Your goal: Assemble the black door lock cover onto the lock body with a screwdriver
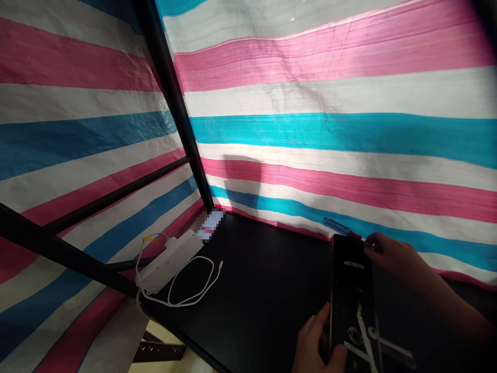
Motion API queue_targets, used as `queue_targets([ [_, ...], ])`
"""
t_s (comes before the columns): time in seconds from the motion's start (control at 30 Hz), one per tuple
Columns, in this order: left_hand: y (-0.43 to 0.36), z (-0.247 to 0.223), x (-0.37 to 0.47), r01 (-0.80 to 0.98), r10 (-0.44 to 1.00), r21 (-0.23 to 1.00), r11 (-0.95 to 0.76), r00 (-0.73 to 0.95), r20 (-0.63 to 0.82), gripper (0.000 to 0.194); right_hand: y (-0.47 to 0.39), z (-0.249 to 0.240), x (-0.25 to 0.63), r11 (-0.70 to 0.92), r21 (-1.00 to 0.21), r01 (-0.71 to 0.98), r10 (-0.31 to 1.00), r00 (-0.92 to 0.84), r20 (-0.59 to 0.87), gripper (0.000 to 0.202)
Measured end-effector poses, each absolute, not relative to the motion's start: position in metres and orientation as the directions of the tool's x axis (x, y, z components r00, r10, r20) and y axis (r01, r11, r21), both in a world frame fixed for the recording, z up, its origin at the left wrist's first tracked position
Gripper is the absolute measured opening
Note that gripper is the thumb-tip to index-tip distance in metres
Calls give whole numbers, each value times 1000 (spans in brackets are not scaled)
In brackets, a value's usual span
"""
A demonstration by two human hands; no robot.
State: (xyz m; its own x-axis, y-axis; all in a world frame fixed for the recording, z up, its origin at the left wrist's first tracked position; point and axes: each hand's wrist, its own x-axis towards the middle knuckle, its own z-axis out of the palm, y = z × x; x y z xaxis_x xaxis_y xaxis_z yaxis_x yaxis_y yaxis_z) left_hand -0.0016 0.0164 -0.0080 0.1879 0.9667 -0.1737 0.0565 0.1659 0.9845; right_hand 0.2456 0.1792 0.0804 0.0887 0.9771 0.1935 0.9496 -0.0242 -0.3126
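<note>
A dark, flat, box-like thing (349,290) with a small pale label near its far end lies at the right of the black tabletop. My left hand (316,344) grips its near left edge, fingers bent around the side. At its far right corner is my right hand (394,259), closed. The fingers pinch a screwdriver (337,226) by its metal shaft, so the clear blue handle points away to the left. A pale strip (364,329) and small round parts lie over the near half of the dark thing; shadow hides their details.
On the black tabletop (252,290), a white power strip (171,264) lies along the left edge, with a white charging cable (212,280) looped beside it. A blurred-out box-like item sits in the back corner. Black frame posts (174,103) and striped plastic sheeting (330,129) enclose the table.
</note>
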Motion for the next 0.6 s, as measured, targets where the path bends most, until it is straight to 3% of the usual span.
queue_targets([
  [0.1, 18, -8, -2, 57, 968, 986, 154, 190, -162, 74, 178, 78, 247, 0, -319, 948, 994, 35, 106, 14],
  [0.27, 18, -9, -3, 66, 964, 986, 155, 209, -165, 74, 175, 73, 253, 38, -214, 976, 989, -6, 149, 19],
  [0.4, 18, -9, -4, 86, 963, 985, 150, 211, -165, 74, 177, 72, 257, 50, -242, 969, 993, -21, 119, 19],
  [0.6, 20, -8, -4, 87, 964, 989, 119, 230, -136, 73, 171, 68, 257, 124, -287, 950, 977, -68, 200, 25],
])
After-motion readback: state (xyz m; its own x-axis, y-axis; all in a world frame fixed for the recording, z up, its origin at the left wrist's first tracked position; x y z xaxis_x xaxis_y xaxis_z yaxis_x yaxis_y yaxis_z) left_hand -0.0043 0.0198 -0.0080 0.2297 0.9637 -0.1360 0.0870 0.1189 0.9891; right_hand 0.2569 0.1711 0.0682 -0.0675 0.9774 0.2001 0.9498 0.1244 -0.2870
